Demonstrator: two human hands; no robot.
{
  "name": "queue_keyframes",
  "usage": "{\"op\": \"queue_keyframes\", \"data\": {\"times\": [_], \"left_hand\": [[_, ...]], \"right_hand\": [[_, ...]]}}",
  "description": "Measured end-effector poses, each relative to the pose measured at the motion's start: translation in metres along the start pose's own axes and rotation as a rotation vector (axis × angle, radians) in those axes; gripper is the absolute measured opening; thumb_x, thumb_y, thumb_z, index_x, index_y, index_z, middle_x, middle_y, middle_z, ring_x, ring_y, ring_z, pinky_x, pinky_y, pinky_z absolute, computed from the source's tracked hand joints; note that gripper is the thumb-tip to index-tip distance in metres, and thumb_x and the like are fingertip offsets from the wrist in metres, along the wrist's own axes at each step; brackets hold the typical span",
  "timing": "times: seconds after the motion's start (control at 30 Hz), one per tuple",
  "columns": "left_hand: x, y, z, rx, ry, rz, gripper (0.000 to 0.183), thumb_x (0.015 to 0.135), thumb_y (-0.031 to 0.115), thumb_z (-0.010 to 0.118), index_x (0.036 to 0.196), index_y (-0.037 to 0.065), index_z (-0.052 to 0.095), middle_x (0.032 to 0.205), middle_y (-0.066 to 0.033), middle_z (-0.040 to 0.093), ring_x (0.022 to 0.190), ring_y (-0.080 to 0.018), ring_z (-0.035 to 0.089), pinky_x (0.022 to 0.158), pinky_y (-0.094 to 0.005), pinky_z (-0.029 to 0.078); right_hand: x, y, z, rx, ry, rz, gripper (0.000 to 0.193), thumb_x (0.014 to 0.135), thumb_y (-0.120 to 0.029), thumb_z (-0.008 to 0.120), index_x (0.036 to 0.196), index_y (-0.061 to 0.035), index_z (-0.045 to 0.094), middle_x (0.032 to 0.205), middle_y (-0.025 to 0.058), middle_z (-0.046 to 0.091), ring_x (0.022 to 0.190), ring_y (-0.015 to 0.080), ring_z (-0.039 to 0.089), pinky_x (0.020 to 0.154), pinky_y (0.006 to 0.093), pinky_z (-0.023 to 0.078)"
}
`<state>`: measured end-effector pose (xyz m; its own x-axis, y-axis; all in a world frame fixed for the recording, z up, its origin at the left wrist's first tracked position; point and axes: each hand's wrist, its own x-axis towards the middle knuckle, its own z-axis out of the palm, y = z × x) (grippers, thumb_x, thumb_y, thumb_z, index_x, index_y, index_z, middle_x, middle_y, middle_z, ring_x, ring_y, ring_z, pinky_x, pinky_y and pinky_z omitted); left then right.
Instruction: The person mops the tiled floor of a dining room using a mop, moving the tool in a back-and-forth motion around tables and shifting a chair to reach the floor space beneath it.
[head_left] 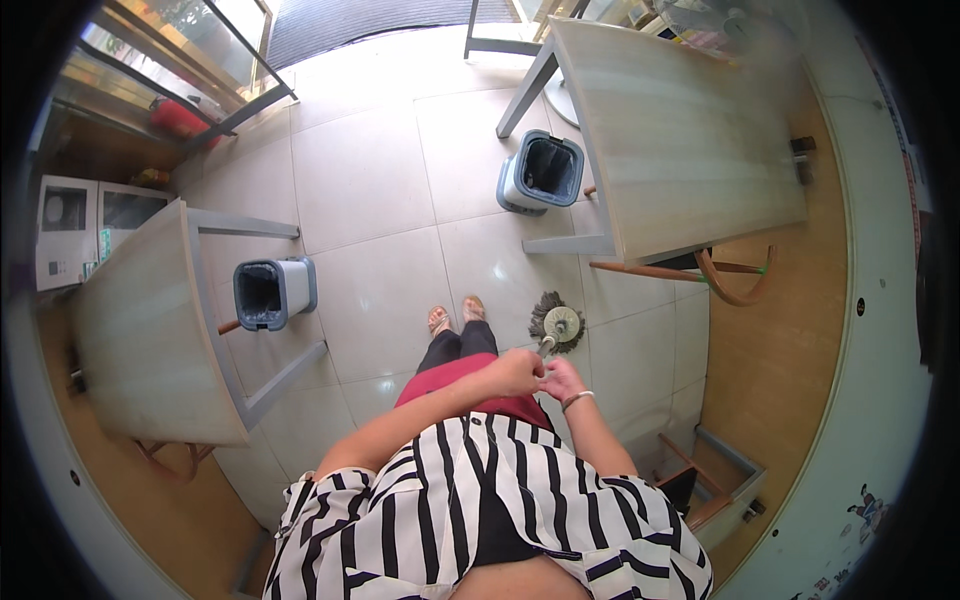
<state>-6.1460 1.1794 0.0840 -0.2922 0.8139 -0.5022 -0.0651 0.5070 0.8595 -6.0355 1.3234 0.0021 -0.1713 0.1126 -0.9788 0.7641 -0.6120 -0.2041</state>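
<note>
A mop with a round pale disc and dark grey strands rests on the tiled floor, just ahead and to the right of my feet. Its handle rises toward my body and disappears between my hands. My left hand is closed in a fist around the handle, in front of my waist. Close beside it, my right hand, with a bracelet at the wrist, has its fingers curled in on the handle too. The part of the handle inside the fingers is hidden.
To the left stands a table, with a bin by its legs. Another table is at the right, with a second bin and a wooden chair beside it. Glass doors and a red fire extinguisher are far left.
</note>
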Motion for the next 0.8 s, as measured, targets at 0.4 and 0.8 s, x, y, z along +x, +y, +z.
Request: {"op": "queue_keyframes", "data": {"times": [0.4,0.8], "left_hand": [[0.011,0.085,-0.209,-0.179,0.149,-0.149,0.025,0.076,0.009,0.053,0.094,-0.005,0.062,0.073,-0.0110,0.062,0.067,-0.0156,0.061,0.059,-0.0275,0.048],[-0.016,0.142,-0.425,-0.112,0.341,-0.098,0.023,0.079,0.008,0.056,0.095,-0.009,0.058,0.099,-0.0137,0.059,0.082,-0.0159,0.061,0.067,-0.0260,0.052]], "right_hand": [[0.183,-0.098,0.109,0.615,-0.049,0.191,0.013,0.084,-0.019,0.043,0.077,-0.0090,0.039,0.065,0.0056,0.038,0.057,0.0201,0.037,0.056,0.0335,0.036],[0.116,-0.317,0.345,0.450,-0.345,0.250,0.014,0.091,-0.010,0.042,0.095,0.0031,0.046,0.077,0.0127,0.055,0.068,0.0222,0.056,0.066,0.0360,0.050]]}}
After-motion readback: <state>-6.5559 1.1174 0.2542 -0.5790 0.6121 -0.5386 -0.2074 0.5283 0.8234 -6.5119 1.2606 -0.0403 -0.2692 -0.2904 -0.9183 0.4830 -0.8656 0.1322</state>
